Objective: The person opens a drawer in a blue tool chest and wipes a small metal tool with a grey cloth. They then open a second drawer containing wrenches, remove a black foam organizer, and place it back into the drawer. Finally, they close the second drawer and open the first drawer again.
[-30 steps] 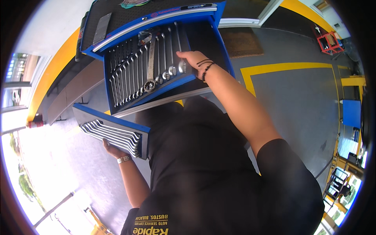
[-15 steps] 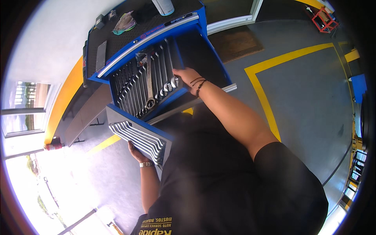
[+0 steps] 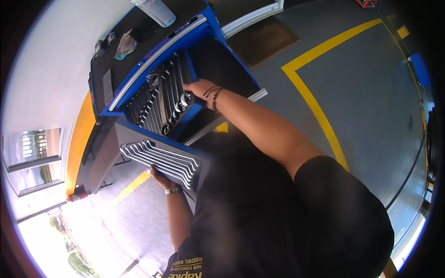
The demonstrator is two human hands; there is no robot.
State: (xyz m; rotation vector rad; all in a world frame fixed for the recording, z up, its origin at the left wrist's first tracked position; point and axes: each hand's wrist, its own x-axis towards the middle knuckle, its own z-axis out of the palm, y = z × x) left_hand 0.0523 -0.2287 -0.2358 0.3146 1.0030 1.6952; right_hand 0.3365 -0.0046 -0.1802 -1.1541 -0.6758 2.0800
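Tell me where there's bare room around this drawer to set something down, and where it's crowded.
Free: the open drawer's right part, between the wrench tray at the right hand and the drawer's right wall; also the floor inside the yellow line. Crowded: the drawer's left part, filled by that tray, and the second tray in the left hand.

The left hand (image 3: pixel 162 180) holds a tilted tray (image 3: pixel 139 135) of wrenches (image 3: pixel 160 160) just beside an open drawer (image 3: pixel 222 69). The right hand (image 3: pixel 201 88) grips the edge of a second tray (image 3: pixel 190 116), askew in the drawer and lined with more wrenches. A rag (image 3: pixel 125 45) lies on the cabinet (image 3: pixel 98 69).
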